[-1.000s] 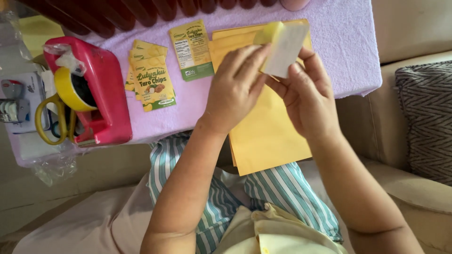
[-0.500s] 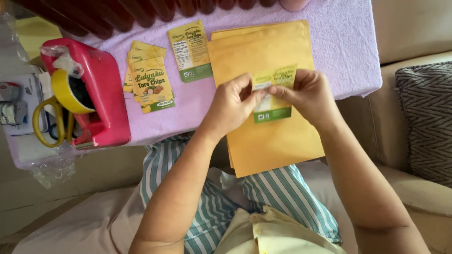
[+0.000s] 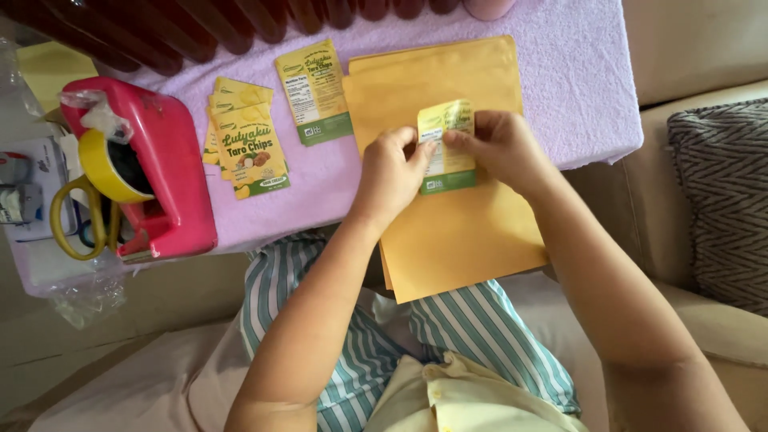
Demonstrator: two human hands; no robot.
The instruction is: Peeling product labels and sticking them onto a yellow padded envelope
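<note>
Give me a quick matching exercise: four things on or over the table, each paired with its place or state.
Things:
1. label
2. pouch stack
3. tape dispenser
4. scissors

Places or states:
A. left of the pink base, yellow handles
B. pinched between both hands
C. hanging over the table's near edge
D. pink, at the table's left end

Pairs: 1-B, 2-C, 3-D, 4-A

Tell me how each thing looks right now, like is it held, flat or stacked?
Left hand: pinching the sticker's left edge.
Right hand: pinching the sticker's right edge.
Sticker label: held over the envelopes, top curled.
Yellow envelopes: stacked flat, hanging over the table edge.
Pile of labels: stacked, fanned.
Single label: lying flat.
Tape dispenser: loaded with a yellow roll.
Scissors: lying down.
</note>
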